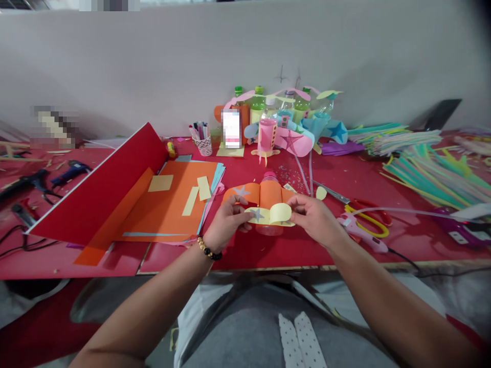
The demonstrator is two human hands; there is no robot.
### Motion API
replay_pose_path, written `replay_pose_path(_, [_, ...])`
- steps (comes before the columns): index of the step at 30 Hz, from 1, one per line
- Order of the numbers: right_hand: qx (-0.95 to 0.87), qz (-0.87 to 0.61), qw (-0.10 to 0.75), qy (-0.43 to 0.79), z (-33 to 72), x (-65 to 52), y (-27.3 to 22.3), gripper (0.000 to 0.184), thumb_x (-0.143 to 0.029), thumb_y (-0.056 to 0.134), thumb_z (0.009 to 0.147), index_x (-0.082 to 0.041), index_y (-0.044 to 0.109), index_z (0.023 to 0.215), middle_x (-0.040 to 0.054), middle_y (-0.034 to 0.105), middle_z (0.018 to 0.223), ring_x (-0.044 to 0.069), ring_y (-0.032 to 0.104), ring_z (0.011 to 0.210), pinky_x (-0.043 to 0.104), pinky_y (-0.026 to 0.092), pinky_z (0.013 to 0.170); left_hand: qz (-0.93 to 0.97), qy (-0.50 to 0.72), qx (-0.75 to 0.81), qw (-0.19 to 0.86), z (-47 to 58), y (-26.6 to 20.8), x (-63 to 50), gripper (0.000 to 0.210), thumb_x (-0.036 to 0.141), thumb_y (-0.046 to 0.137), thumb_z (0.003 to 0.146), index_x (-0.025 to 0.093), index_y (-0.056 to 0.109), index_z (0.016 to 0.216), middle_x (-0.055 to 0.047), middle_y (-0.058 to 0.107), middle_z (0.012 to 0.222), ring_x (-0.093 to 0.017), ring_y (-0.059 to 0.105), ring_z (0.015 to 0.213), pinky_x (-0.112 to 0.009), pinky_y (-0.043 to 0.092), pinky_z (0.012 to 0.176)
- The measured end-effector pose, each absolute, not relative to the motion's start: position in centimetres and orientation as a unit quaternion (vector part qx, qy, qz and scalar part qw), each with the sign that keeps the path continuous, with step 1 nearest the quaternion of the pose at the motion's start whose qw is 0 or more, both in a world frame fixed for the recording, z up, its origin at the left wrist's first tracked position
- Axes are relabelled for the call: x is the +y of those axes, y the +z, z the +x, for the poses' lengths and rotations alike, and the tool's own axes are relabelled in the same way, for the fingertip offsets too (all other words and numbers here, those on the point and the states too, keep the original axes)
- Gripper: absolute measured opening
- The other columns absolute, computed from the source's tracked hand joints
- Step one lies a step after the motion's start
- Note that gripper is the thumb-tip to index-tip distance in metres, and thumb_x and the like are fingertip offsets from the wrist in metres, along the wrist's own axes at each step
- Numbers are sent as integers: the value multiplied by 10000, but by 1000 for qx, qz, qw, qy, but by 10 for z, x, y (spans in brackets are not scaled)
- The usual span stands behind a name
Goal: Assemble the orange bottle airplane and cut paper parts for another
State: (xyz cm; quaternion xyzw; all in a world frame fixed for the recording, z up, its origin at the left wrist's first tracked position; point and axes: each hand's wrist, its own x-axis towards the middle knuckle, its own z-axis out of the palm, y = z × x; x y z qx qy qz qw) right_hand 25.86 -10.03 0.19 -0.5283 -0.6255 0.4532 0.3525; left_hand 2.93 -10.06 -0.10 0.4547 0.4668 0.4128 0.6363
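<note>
Left hand (230, 220): thumb and fingers pinched together on the left end of a pale yellow paper strip (263, 216); beaded bracelet (209, 250) at the wrist.
Right hand (310, 217): thumb and fingers pinched on the strip's right end, beside its curled, raised loop.
Yellow paper strip: one, bearing grey stars, held between the hands in front of the lower part of a bottle; contact with the bottle cannot be told.
Bottle (270, 195): one, upright, clear, pink-capped, wrapped in orange paper, with an orange star-marked wing to its left.
Surface (233, 258): red, carrying all of the following.
Right of the hands: scissors with red and yellow handles (383, 231); pink-and-white glue gun (362, 232); farther out, bundled pastel strips (433, 176).
Left of the hands: stack of orange and blue sheets (172, 217), yellow paper pieces on top; red board (103, 179), leaning; blue glue gun (71, 171) beyond.
Rear: patterned cup of pens (204, 146); upright phone, its screen blurred; group of paper-decorated bottles, green and clear.
Room: plain pale grey wall (153, 61) behind.
</note>
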Motion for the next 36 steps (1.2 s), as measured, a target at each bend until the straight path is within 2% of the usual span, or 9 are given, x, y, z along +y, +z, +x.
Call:
replay_pose_path(8, [-656, -535, 323, 424, 259, -102, 1, 125, -249, 609, 729, -186, 679, 811, -8, 653, 694, 144, 565, 626, 254, 416, 593, 460, 415, 451, 642, 28, -9, -101, 411, 331, 767, 682, 213, 436, 895, 91, 534, 569, -80, 562, 438, -170, 459, 442])
replay_pose_path(18, [-653, -538, 320, 426, 258, -102, 2, 141, -255, 598, 739, -162, 682, 804, -18, 612, 647, 123, 505, 596, 242, 368, 567, 459, 419, 438, 650, 27, -15, -100, 396, 309, 757, 696, 207, 421, 879, 82, 554, 583, -78, 568, 442, -158, 445, 434])
replay_pose_path(27, [-659, -542, 311, 418, 260, -101, -2, 112, -246, 601, 731, -178, 682, 766, -24, 606, 638, 131, 524, 603, 240, 385, 573, 460, 424, 434, 648, 28, -17, -100, 377, 293, 757, 694, 202, 434, 864, 95, 522, 569, -71, 566, 442, -149, 439, 427])
replay_pose_path(36, [-657, -538, 319, 421, 260, -98, -8, 120, -252, 614, 717, -176, 687, 773, -25, 616, 643, 131, 532, 605, 238, 396, 576, 460, 424, 438, 646, 27, -26, -99, 394, 331, 764, 678, 201, 439, 859, 79, 562, 605, -66, 560, 440, -155, 446, 425])
